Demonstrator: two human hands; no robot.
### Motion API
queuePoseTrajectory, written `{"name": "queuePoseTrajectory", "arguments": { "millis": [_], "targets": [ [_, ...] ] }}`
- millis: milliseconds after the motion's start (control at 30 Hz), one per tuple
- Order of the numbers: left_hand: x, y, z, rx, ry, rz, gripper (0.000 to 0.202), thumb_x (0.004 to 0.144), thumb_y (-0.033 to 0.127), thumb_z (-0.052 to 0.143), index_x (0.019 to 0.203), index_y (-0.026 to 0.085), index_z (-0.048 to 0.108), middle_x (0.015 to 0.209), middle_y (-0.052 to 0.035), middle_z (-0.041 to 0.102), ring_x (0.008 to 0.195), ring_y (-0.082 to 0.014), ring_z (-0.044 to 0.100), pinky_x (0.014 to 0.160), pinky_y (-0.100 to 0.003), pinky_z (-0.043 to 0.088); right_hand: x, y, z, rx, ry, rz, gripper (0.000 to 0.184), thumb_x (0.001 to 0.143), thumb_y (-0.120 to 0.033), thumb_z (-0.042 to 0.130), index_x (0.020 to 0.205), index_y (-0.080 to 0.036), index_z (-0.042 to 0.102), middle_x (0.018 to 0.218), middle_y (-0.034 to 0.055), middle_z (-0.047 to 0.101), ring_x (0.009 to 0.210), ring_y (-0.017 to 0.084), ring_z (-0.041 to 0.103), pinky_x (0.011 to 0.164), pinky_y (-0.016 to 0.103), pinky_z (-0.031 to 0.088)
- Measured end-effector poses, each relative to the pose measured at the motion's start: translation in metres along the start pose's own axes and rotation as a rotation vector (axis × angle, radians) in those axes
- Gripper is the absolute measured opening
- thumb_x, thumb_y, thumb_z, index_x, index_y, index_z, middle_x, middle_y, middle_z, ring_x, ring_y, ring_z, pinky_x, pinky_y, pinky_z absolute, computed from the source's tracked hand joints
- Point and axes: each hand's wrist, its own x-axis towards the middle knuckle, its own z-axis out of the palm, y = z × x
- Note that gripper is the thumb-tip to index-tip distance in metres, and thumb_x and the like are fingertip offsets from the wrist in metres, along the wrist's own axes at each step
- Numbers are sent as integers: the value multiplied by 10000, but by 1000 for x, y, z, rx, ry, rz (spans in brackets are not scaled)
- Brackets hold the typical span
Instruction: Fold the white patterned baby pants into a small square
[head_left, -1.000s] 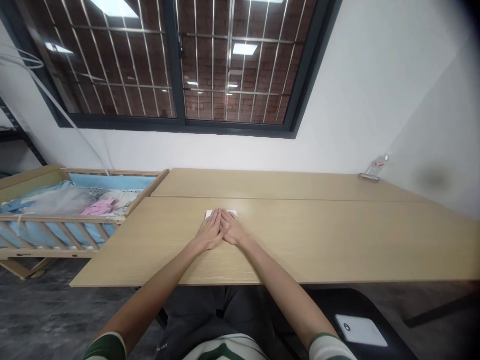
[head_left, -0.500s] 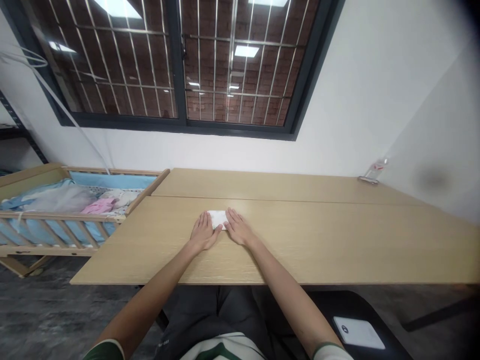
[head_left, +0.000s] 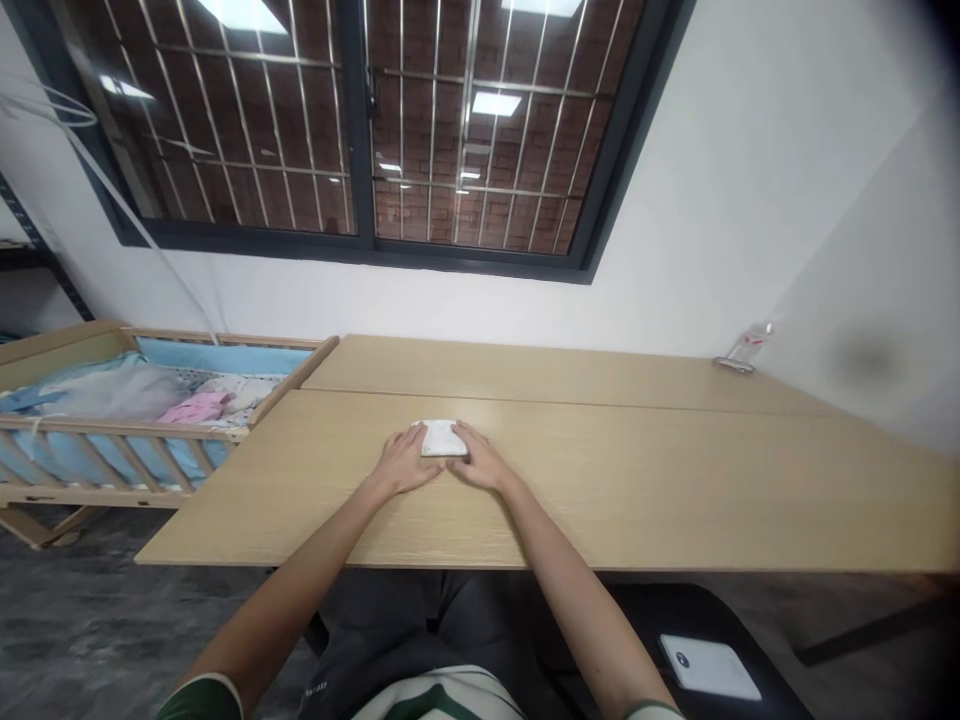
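A small white folded piece, perhaps cloth (head_left: 443,438), lies flat on the light wooden table (head_left: 637,480) in front of me. My left hand (head_left: 403,462) rests at its left side, fingertips on the edge and thumb stretched inward below the near edge. At the opposite side, my right hand (head_left: 481,460) mirrors it, its fingers touching the right edge and its thumb pointing toward the left thumb. Both hands have their fingers extended on the tabletop. The parts of the white piece beneath the fingertips are hidden.
A wooden crib (head_left: 127,432) with blue lining and pink and white cloths stands left of the table. A clear bottle (head_left: 750,345) lies near the far right wall. A white phone (head_left: 709,667) lies on a black seat (head_left: 652,610) below the table's front edge.
The fingers have shifted from lying flat over the white piece's sides to its edges, leaving more of it showing. The thumbs have slid off its near edge toward me.
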Motion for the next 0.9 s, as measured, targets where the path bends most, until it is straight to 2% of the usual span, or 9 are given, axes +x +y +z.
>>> {"name": "queuePoseTrajectory", "arguments": {
  "millis": [100, 167, 233, 333, 467, 567, 667, 800, 900],
  "targets": [
    [3, -2, -3, -35, 7, -28, 646, 887, 447, 611, 1447, 165, 456, 1521, -177, 502, 1418, -313, 446, 1165, -467, 292, 5, 6, 3, 16, 68, 5, 641, 813, -222, 596, 1450, -202, 526, 1553, 154, 458, 1437, 297, 426, 1190, 510, 307],
    [4, -3, -7, -63, 26, -54, 472, 912, 296, 562, 1374, 203, 534, 1460, -137, 575, 1367, -275, 503, 1148, -445, 314, 7, 6, 3, 37, 132, -5, 543, 812, -180, 552, 1352, -194, 605, 1473, 145, 548, 1374, 283, 497, 1165, 490, 347],
    [6, -2, -12, -92, 64, -90, 357, 934, 226, 505, 1278, 236, 603, 1374, -107, 641, 1315, -255, 543, 1138, -434, 329, 8, 3, 1, 66, 186, -16, 431, 850, -199, 528, 1266, -199, 643, 1383, 129, 619, 1344, 282, 519, 1155, 483, 358],
    [8, 4, -22, -138, 156, -159, 279, 976, 281, 465, 1199, 239, 628, 1289, -108, 666, 1280, -269, 554, 1121, -438, 359, 12, -8, -6, 174, 242, -1, 318, 929, -298, 499, 1212, -205, 610, 1243, 112, 675, 1246, 280, 576, 1082, 457, 433],
    [5, 15, -32, -233, 231, -238, 351, 998, 356, 446, 1302, 194, 514, 1247, -120, 667, 1169, -240, 628, 992, -358, 479, 31, -22, -18, 430, 271, 48, 380, 960, -364, 495, 1300, -198, 466, 1166, 105, 658, 1002, 224, 653, 867, 362, 548],
    [-8, 22, -31, -292, 192, -305, 455, 995, 358, 456, 1394, 151, 384, 1084, -98, 728, 975, -211, 707, 822, -304, 529, 50, -24, -24, 553, 238, 139, 507, 892, -320, 592, 1355, -218, 412, 1118, 84, 642, 882, 195, 666, 738, 313, 567],
    [-26, 29, -27, -280, 116, -374, 457, 961, 361, 513, 1355, 152, 416, 940, -74, 745, 883, -228, 720, 753, -306, 520, 61, -18, -20, 545, 140, 239, 554, 790, -274, 708, 1294, -220, 483, 1066, 63, 639, 804, 179, 669, 650, 284, 563],
    [-46, 44, -26, -178, 39, -423, 329, 916, 360, 561, 1196, 187, 556, 974, -122, 741, 946, -305, 706, 827, -387, 504, 64, -10, -1, 448, 72, 236, 449, 722, -241, 779, 1124, -187, 585, 994, 49, 674, 793, 180, 676, 701, 318, 579],
    [-57, 62, -29, -86, 67, -405, 383, 925, 379, 522, 1217, 139, 581, 1285, -252, 636, 1208, -418, 587, 990, -526, 437, 61, -14, 4, 414, 93, 193, 387, 785, -276, 749, 1136, -182, 618, 1106, 94, 695, 997, 223, 683, 901, 402, 558]
  ]
}}
